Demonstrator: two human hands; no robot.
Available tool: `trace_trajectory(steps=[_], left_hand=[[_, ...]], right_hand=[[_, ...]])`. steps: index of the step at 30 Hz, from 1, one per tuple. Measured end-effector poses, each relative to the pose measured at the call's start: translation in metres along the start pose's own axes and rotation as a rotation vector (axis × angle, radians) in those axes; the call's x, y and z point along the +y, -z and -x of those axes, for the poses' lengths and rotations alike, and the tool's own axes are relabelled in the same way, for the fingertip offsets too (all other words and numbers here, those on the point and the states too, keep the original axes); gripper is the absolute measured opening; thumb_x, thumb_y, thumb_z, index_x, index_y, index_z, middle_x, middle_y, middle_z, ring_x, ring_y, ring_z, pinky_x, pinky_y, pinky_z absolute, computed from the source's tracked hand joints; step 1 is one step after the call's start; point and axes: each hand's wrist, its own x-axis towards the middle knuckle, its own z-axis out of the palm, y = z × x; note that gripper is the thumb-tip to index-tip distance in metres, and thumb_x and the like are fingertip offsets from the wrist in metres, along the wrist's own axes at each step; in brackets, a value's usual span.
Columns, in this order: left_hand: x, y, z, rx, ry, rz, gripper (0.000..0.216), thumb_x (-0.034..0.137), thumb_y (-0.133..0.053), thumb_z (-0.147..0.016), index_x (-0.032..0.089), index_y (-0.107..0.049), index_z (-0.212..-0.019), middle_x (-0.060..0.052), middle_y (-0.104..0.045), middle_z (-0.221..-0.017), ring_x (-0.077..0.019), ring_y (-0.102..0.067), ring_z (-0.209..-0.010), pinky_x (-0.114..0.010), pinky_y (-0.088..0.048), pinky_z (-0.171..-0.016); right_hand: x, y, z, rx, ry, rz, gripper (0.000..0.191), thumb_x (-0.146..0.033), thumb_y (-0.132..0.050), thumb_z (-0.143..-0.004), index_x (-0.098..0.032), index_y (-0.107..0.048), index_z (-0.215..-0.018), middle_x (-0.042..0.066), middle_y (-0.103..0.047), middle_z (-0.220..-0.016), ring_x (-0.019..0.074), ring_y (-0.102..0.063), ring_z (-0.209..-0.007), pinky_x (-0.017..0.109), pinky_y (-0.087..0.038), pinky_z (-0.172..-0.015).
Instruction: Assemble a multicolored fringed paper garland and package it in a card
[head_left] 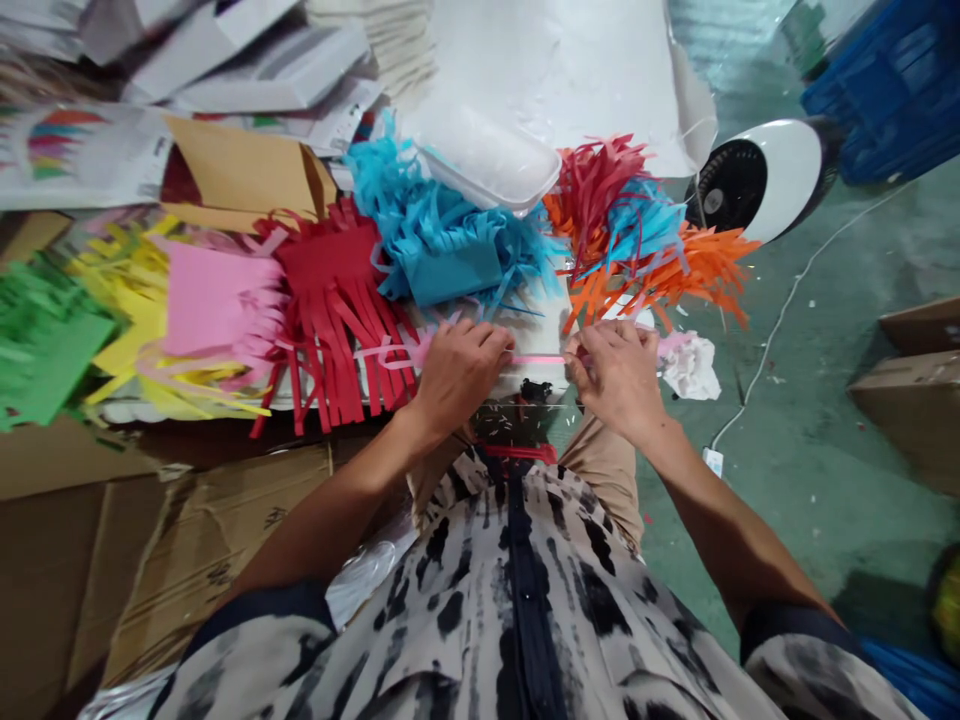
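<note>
A thin pink paper strip (541, 359) runs level between my two hands at the table's front edge. My left hand (466, 368) is closed on its left part, where loose pale pink fringe (397, 352) trails out to the side. My right hand (616, 372) pinches the strip's other part between thumb and fingers. Past that hand sticks out a crumpled whitish-pink bunch (688, 365); whether it joins the strip is hidden. A small black object (536, 390) lies just below the strip. Beyond my left hand is a pile of blue fringed paper (450, 255).
Red (337, 300), pink (217, 300), yellow (135, 300) and green (52, 340) fringed paper lies to the left. Orange fringe (705, 265) is at the right, near a white-and-black fan (772, 175). A clear plastic tray (487, 160) sits behind. A cable (787, 290) crosses the floor.
</note>
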Motion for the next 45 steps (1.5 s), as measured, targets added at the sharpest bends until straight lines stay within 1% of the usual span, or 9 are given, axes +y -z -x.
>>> trace_trajectory(steps=[8,15,21,25,28,32,35,41,45], left_hand=[[-0.012,0.012,-0.003,-0.075,-0.36,0.034,0.032,0.019,-0.057,-0.104,0.032,-0.068,-0.131,-0.005,-0.076,-0.121,-0.0251,-0.066,-0.104,-0.042,-0.045,-0.085],[0.02,0.014,0.021,-0.018,-0.313,0.106,0.025,0.025,-0.062,-0.098,0.019,-0.074,-0.119,-0.01,-0.076,-0.114,-0.0274,-0.067,-0.106,-0.045,-0.051,-0.092],[0.034,0.003,0.056,0.098,-0.225,0.127,0.024,0.018,-0.053,-0.107,0.02,-0.074,-0.118,-0.008,-0.079,-0.112,-0.0223,-0.067,-0.099,-0.039,-0.055,-0.086],[0.043,0.007,0.055,0.127,-0.139,0.215,0.026,0.022,-0.052,-0.108,0.02,-0.077,-0.108,-0.007,-0.081,-0.104,-0.0215,-0.07,-0.092,-0.037,-0.054,-0.081],[0.05,0.024,0.046,0.138,0.057,0.485,0.024,0.031,-0.06,-0.105,0.019,-0.08,-0.109,-0.007,-0.083,-0.104,-0.0213,-0.075,-0.093,-0.034,-0.053,-0.082],[0.051,0.056,0.03,-0.081,0.384,1.078,0.034,0.049,-0.067,-0.1,0.02,-0.085,-0.1,-0.006,-0.083,-0.091,-0.0201,-0.075,-0.082,-0.029,-0.051,-0.071],[0.049,0.07,0.024,-0.317,0.499,1.466,0.034,0.051,-0.077,-0.091,0.019,-0.087,-0.094,-0.008,-0.082,-0.088,-0.0185,-0.072,-0.078,-0.027,-0.051,-0.069],[0.053,0.062,0.024,-0.447,0.613,1.818,0.027,0.043,-0.091,-0.078,0.018,-0.083,-0.085,-0.002,-0.073,-0.075,-0.0104,-0.064,-0.068,-0.021,-0.046,-0.065],[0.058,0.062,0.015,-0.264,0.554,1.786,0.026,0.042,-0.09,-0.078,0.018,-0.08,-0.079,-0.001,-0.07,-0.073,-0.0099,-0.061,-0.067,-0.022,-0.046,-0.067]], right_hand=[[-0.002,0.001,0.003,0.03,0.092,0.075,0.018,-0.024,-0.055,-0.098,-0.027,-0.071,-0.105,0.007,-0.074,-0.1,0.0327,-0.054,-0.113,0.049,-0.027,-0.093],[-0.02,0.009,0.022,0.077,0.242,0.072,0.021,-0.024,-0.058,-0.1,-0.03,-0.075,-0.108,0.004,-0.077,-0.114,0.0316,-0.055,-0.125,0.054,-0.026,-0.107],[-0.037,-0.009,0.053,0.14,0.316,0.141,0.025,-0.025,-0.055,-0.108,-0.028,-0.073,-0.125,0.004,-0.079,-0.118,0.027,-0.059,-0.123,0.048,-0.03,-0.102],[-0.034,-0.015,0.056,0.277,0.364,0.174,0.022,-0.021,-0.062,-0.105,-0.029,-0.073,-0.122,0.0,-0.08,-0.111,0.0219,-0.063,-0.114,0.045,-0.031,-0.098],[-0.031,-0.002,0.048,0.427,0.404,0.163,0.023,-0.02,-0.071,-0.1,-0.025,-0.073,-0.122,0.0,-0.08,-0.105,0.0211,-0.065,-0.109,0.045,-0.033,-0.099],[-0.031,0.026,0.032,0.675,0.504,0.139,0.018,-0.018,-0.082,-0.091,-0.028,-0.076,-0.104,-0.005,-0.081,-0.095,0.0171,-0.068,-0.099,0.043,-0.037,-0.101],[-0.029,0.042,0.026,0.796,0.566,0.133,0.018,-0.018,-0.087,-0.086,-0.028,-0.075,-0.093,-0.008,-0.081,-0.09,0.0164,-0.07,-0.093,0.043,-0.04,-0.099],[-0.027,0.051,0.034,0.731,0.528,0.126,0.026,-0.017,-0.082,-0.09,-0.032,-0.077,-0.111,-0.006,-0.082,-0.093,0.0185,-0.072,-0.094,0.045,-0.037,-0.099],[-0.043,0.054,0.026,0.606,0.321,-0.251,0.018,-0.02,-0.078,-0.094,-0.032,-0.079,-0.107,-0.004,-0.081,-0.091,0.0199,-0.072,-0.094,0.044,-0.043,-0.095]])
